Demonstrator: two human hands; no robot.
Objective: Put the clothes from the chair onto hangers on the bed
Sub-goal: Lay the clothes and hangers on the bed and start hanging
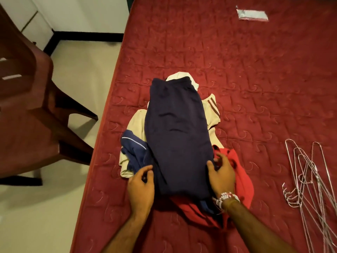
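While both hands rest at the near end of the clothes pile, this is what shows:

Left hand: the left hand is low in the middle of the frame. Its fingers curl loosely against the left edge of the dark navy pants. It touches the cloth, but I cannot tell if it pinches it.

Right hand: the right hand sits just right of the middle. It lies on the right edge of the navy pants with fingers spread, and the fingertips touch the red garment. It is loose, not a fist.

Wrist: a red and white bead bracelet is on the right wrist.

Pile: the navy pants are folded long and lie on top. Under them are a cream shirt with dark stripes, a blue garment with a thin white line on the left, and the red garment on the right.

Where the pile is: it lies on the bed, in the middle of the frame. The bed has a dark red quilted cover.

Hangers: a bunch of thin wire hangers lies on the bed at the right edge of the frame, apart from the pile.

Chair: a dark brown plastic chair stands on the pale floor at the left of the frame, beside the bed.

Far off: a small silver wrapper lies on the bed at the upper right.
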